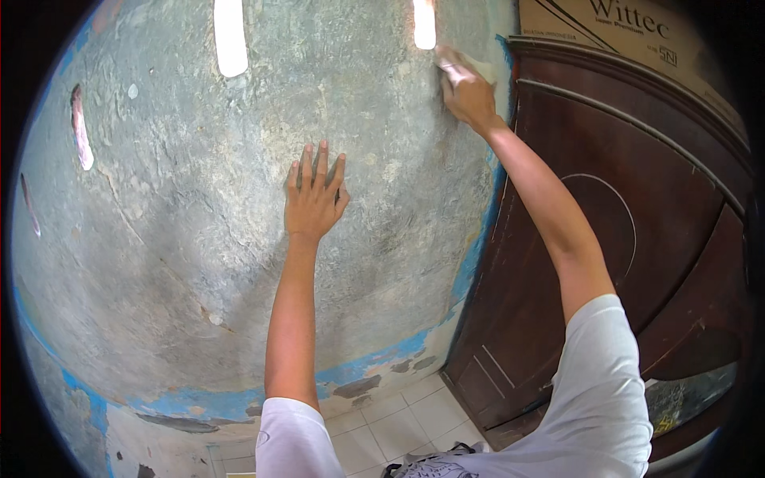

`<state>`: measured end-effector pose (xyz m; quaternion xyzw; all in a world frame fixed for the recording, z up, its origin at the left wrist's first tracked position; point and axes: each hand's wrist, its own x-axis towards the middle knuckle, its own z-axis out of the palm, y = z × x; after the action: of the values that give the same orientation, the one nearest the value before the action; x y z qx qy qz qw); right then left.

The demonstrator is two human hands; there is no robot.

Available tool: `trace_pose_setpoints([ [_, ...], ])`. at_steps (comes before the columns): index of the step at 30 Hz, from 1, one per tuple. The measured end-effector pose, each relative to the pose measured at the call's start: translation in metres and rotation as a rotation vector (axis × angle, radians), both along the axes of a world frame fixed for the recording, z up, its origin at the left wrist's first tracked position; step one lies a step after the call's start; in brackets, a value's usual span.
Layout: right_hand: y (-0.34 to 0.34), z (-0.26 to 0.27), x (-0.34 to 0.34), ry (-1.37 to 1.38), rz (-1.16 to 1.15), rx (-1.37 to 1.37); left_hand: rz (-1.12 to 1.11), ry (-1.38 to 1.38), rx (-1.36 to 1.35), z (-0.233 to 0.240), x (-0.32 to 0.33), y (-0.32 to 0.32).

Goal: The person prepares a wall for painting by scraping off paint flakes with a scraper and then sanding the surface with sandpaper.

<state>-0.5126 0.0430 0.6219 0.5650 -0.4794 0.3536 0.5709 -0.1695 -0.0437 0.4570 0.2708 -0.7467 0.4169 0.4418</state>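
A rough grey plaster wall (239, 197) with bare, patchy texture fills most of the view. My left hand (314, 206) lies flat against it near the middle, fingers spread, holding nothing. Higher up on the right, my right hand (471, 98) presses a pale, thin piece of cloth or sheet (483, 69) to the plaster. Motion blurs that hand, and its fingers partly cover the piece, so its material is unclear. Just above the right fingertips a bright narrow slot (425, 24) cuts through the wall.
A dark brown wooden cabinet (550, 197) stands close by my right arm, with a printed cardboard box (627, 36) on top. More slots, including a bright one (230, 39), open on the left. Flaking blue paint (203, 403) edges the wall above white floor tiles (388, 430).
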Motion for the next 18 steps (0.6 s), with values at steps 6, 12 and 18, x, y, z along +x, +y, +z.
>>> trace_pose_setpoints([
  [6, 0.006, -0.003, -0.005, 0.137, -0.091, 0.072, -0.002, 0.015, -0.025, -0.003, 0.000, 0.002],
  [12, 0.004, 0.002, 0.004, -0.036, -0.082, -0.090, 0.009, 0.014, -0.038, 0.001, 0.002, 0.001],
  [18, -0.010, -0.009, 0.019, 0.028, 0.160, 0.124, -0.010, 0.021, -0.044, 0.000, 0.001, -0.002],
])
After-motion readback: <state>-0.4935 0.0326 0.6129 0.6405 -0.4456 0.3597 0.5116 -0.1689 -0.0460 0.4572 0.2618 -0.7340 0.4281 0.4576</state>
